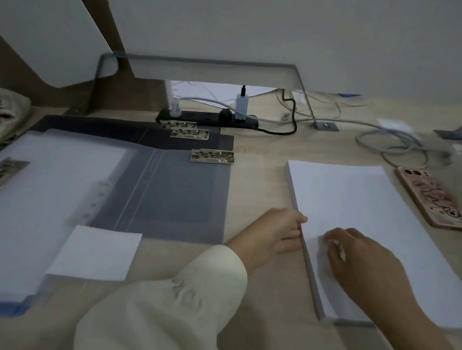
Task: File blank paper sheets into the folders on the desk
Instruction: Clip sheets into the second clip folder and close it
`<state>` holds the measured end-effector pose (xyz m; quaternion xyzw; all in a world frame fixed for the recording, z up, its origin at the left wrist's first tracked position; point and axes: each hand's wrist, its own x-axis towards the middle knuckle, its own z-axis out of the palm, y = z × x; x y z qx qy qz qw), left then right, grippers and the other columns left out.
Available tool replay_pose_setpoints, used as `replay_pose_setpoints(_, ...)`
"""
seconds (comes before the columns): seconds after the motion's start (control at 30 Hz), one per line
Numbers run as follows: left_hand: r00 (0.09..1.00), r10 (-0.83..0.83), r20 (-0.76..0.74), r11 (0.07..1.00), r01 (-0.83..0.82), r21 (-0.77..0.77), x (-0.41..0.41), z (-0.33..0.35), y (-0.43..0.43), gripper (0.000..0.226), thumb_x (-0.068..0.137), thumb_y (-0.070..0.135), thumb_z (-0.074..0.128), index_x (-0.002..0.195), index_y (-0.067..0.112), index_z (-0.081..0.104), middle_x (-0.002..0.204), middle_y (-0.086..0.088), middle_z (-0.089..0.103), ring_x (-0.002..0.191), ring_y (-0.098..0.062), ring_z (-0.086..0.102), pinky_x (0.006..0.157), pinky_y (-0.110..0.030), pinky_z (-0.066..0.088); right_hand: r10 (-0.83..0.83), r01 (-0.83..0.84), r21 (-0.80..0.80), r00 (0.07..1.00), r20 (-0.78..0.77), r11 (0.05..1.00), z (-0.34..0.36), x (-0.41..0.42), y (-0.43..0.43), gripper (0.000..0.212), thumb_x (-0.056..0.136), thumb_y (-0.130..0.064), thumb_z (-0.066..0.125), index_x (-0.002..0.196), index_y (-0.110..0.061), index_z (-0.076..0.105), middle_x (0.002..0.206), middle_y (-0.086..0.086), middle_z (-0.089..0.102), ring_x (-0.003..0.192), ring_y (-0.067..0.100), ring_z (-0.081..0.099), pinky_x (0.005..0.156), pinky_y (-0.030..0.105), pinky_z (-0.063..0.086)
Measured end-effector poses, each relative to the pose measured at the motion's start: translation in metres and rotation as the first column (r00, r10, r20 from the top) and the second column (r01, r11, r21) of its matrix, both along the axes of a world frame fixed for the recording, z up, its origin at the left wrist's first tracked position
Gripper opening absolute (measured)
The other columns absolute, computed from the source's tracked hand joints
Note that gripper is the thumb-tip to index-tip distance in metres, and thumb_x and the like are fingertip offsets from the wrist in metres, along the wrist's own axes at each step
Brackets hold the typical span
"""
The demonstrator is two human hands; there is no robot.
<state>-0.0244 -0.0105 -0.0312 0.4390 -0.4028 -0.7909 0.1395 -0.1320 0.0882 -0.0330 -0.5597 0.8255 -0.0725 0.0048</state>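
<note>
A thick stack of blank white paper (pixel 362 205) lies on the desk at the right. My left hand (pixel 277 233) rests against the stack's left edge, thumb on the top sheet. My right hand (pixel 359 264) lies on top of the stack with fingertips curled on the top sheet, which looks slightly rumpled there. To the left, several grey translucent folders (pixel 175 193) lie open and overlapping, each with a metal clip (pixel 212 156). The leftmost folder (pixel 36 191) holds white sheets under its cover. A small white sheet (pixel 94 252) lies on the folders' near edge.
A phone in a pink case (pixel 432 197) lies right of the stack. A black power strip (pixel 208 118) with plugs and tangled cables (pixel 397 146) sits at the back under a grey monitor stand (pixel 200 66). A patterned object (pixel 3 114) is at far left.
</note>
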Motion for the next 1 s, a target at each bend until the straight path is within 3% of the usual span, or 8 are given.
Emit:
replay_pose_setpoints(0.1,1.000,-0.002,0.014,0.995,0.001,0.096,-0.003,0.006,-0.012,0.014,0.092,0.013,0.048,0.101,0.003,0.053,0.091,-0.007,0.050,0.083,-0.014,0.053,0.079,-0.035,0.052,0.020,-0.019,-0.022,0.999,0.038,1.000,0.002,-0.003,0.000,0.026,0.094,-0.025,0.044,0.111,-0.018,0.063,0.102,0.000,0.067,0.077,0.016,0.062,0.065,0.023,0.046)
replay_pose_setpoints(0.2,0.996,-0.029,0.087,0.997,0.023,0.072,-0.008,0.010,-0.016,0.031,0.090,0.014,0.050,0.118,0.001,0.049,0.086,-0.005,0.049,0.077,-0.011,0.052,0.082,-0.036,0.051,0.021,-0.019,-0.042,0.998,0.058,0.999,0.003,-0.006,0.001,0.026,0.095,-0.026,0.043,0.112,-0.019,0.062,0.107,-0.001,0.067,0.082,0.017,0.063,0.065,0.021,0.040)
replay_pose_setpoints(0.33,0.990,-0.072,0.123,0.996,0.065,0.058,-0.011,0.017,-0.019,0.004,0.087,0.013,0.051,0.086,0.008,0.051,0.079,-0.002,0.047,0.073,-0.011,0.048,0.070,-0.028,0.051,0.001,0.005,-0.065,0.995,0.095,0.998,0.005,-0.007,0.003,0.024,0.093,-0.024,0.047,0.110,-0.018,0.064,0.106,0.000,0.068,0.082,0.020,0.065,0.069,0.027,0.046)
replay_pose_setpoints(0.43,0.987,-0.071,0.144,0.997,0.069,0.016,-0.012,0.016,-0.021,0.003,0.086,0.011,0.052,0.086,0.010,0.050,0.076,-0.001,0.045,0.069,-0.010,0.044,0.066,-0.021,0.049,-0.006,0.014,-0.086,0.995,0.097,0.996,0.003,-0.008,0.003,0.024,0.093,-0.025,0.048,0.110,-0.019,0.064,0.106,0.000,0.069,0.081,0.020,0.065,0.071,0.028,0.049)
replay_pose_setpoints(0.53,0.994,-0.055,0.097,0.998,0.057,-0.016,-0.010,0.015,-0.018,0.010,0.085,0.007,0.051,0.095,0.009,0.051,0.086,-0.003,0.051,0.080,-0.013,0.051,0.074,-0.024,0.049,-0.008,0.018,-0.098,0.994,0.107,0.995,0.002,-0.010,0.003,0.026,0.093,-0.028,0.047,0.110,-0.019,0.064,0.107,0.000,0.068,0.083,0.019,0.065,0.066,0.024,0.043)
replay_pose_setpoints(0.73,0.971,0.032,-0.237,0.995,-0.009,0.099,0.014,-0.010,0.007,0.019,0.093,0.009,0.039,0.100,0.005,0.056,0.118,-0.013,0.060,0.109,-0.023,0.057,0.098,-0.031,0.046,-0.030,0.049,-0.139,0.991,0.133,0.989,-0.001,-0.001,0.003,0.039,0.087,-0.050,0.046,0.110,-0.022,0.060,0.103,-0.003,0.065,0.074,0.014,0.058,0.062,0.024,0.042)
replay_pose_setpoints(0.83,0.941,0.041,-0.335,0.995,-0.009,0.097,0.020,-0.023,0.015,0.037,0.094,0.009,0.035,0.127,-0.001,0.050,0.124,-0.011,0.057,0.108,-0.018,0.058,0.097,-0.029,0.045,-0.057,0.068,-0.124,0.994,0.094,0.990,-0.002,0.006,0.003,0.049,0.082,-0.058,0.048,0.114,-0.021,0.055,0.107,0.000,0.063,0.083,0.018,0.060,0.067,0.029,0.049)
replay_pose_setpoints(1.0,0.935,0.016,-0.355,0.999,0.001,0.046,0.021,-0.023,0.017,0.041,0.094,0.005,0.032,0.133,0.000,0.046,0.131,-0.013,0.055,0.112,-0.017,0.056,0.097,-0.026,0.044,-0.066,0.076,-0.121,0.994,0.084,0.990,-0.001,0.008,0.003,0.045,0.084,-0.054,0.050,0.113,-0.020,0.054,0.107,0.001,0.062,0.085,0.021,0.061,0.067,0.030,0.048)
